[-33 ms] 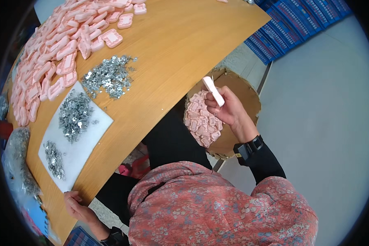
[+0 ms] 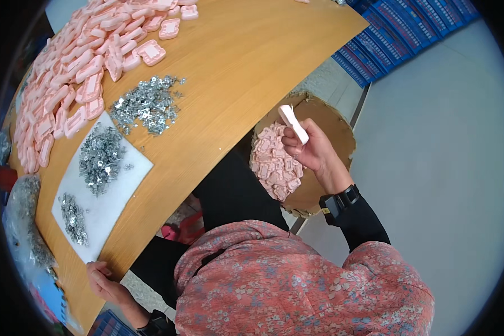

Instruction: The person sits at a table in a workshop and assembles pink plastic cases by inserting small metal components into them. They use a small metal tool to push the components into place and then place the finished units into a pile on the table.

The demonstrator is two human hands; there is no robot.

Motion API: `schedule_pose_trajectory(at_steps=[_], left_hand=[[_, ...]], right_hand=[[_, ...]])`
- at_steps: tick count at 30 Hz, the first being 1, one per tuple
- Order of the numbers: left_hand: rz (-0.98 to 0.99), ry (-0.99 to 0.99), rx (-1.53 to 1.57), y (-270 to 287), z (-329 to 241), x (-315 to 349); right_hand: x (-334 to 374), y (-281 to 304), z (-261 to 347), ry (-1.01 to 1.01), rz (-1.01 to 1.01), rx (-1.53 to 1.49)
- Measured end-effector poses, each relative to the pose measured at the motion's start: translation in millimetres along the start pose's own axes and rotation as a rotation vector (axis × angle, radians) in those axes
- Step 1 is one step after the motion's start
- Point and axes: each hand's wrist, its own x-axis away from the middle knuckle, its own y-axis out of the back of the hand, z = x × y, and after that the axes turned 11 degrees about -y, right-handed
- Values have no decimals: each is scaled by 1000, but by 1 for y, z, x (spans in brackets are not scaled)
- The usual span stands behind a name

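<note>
- The pale pink plastic piece (image 2: 293, 124) sits nearly edge-on in the right hand (image 2: 313, 147), so its broad faces are mostly out of my sight.
- Whether anything lies beneath the left hand's (image 2: 105, 283) fingers, I can't tell.
- The metal parts (image 2: 148, 106) are too tiny to make out singly.
- The tabletop (image 2: 224, 78) covers one side of the cardboard bin (image 2: 341, 131).
- The pink heap (image 2: 87, 67) and blue crates (image 2: 397, 39) run past the upper edge.
- The clear bag's (image 2: 21, 218) contents blur together.
</note>
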Motion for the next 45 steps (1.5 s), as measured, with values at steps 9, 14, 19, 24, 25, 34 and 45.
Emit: schedule_pose_trajectory(at_steps=[9,14,19,24,25,34,45], left_hand=[[20,-64,-36,2,-18,-11],[8,-35,-42,6,-31,-14],[-14,-92,-42,4,-30,-18],[-10,-103,-17,11,-29,-17],[0,-104,-2,12,-28,-17],[44,-176,72,22,-3,-1],[5,-177,97,20,-44,-29]], right_hand=[[38,198,22,366,-1122,1272],[-2,73,32,526,-893,1088],[-82,-77,9,698,-365,1409],[-172,-222,-35,710,-241,1868],[-196,-233,-37,730,-246,1902],[-348,-266,-43,767,-423,1879],[-268,-275,27,448,-253,1432]])
